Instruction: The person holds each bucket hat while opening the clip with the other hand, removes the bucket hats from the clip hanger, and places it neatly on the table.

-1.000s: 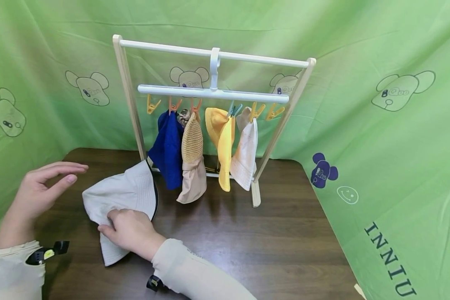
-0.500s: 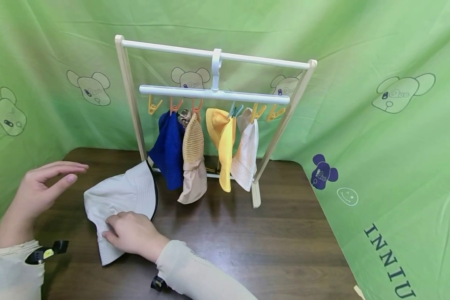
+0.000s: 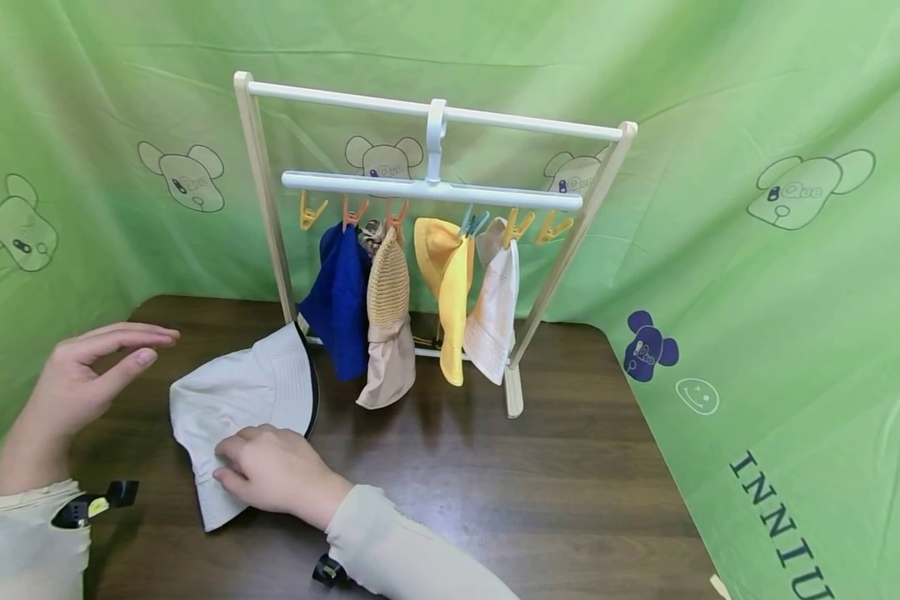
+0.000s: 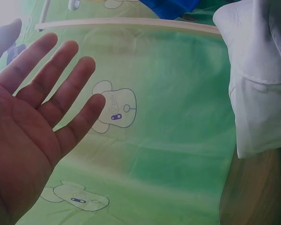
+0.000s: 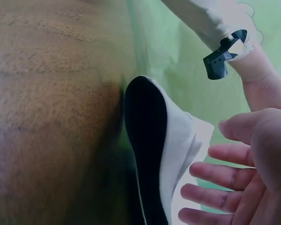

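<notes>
A pale grey bucket hat (image 3: pixel 232 383) with a dark lining lies on the left part of the table, its brim spread toward the rack. Over its near side is my right hand (image 3: pixel 277 467), fingers loosely bent. In the right wrist view those fingers (image 5: pixel 220 176) are spread beside the hat's pale outer cloth, gripping nothing, and the black underside (image 5: pixel 147 122) of the brim faces the camera. My left hand (image 3: pixel 82 375) is raised left of the hat, palm facing it, with nothing in it. The left wrist view shows its fingers (image 4: pixel 68 101) extended, apart from the hat.
Behind the hat stands a wooden rack (image 3: pixel 258 200) with a white hanger (image 3: pixel 431 187). Clipped to it hang a blue hat (image 3: pixel 341 304), a straw-and-beige hat (image 3: pixel 387 308), a yellow hat (image 3: pixel 450 292) and a white hat (image 3: pixel 495 308). Yellow clips (image 3: pixel 311 212) hang at both ends.
My right hand has drawn back slightly to the right across the hat, its fingers loosening. The hat has barely shifted right. My left hand stays where it was.
</notes>
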Motion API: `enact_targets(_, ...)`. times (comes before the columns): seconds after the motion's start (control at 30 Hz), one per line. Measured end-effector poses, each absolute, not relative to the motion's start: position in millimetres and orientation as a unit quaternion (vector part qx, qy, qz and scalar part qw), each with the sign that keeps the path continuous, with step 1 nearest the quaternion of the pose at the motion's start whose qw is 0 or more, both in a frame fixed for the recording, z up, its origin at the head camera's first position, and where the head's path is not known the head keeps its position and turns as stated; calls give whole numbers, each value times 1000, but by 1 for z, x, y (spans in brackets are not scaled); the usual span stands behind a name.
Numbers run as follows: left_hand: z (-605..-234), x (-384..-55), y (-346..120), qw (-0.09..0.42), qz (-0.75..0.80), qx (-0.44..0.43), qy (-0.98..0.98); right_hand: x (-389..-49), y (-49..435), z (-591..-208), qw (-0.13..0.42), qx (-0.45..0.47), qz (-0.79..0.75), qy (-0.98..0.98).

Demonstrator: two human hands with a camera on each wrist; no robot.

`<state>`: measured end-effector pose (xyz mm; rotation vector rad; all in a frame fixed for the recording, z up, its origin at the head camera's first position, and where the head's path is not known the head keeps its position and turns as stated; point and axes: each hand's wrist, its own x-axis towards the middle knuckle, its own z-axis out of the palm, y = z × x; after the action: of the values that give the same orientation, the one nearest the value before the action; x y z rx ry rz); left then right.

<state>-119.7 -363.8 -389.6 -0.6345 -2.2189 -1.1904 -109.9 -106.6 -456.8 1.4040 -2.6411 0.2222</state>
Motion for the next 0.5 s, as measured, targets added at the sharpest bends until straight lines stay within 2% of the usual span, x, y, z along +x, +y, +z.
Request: enact_targets(0.5, -391, -119, -369, 260, -442, -237, -825, -112, -92, -446, 112, 481, 104, -863)
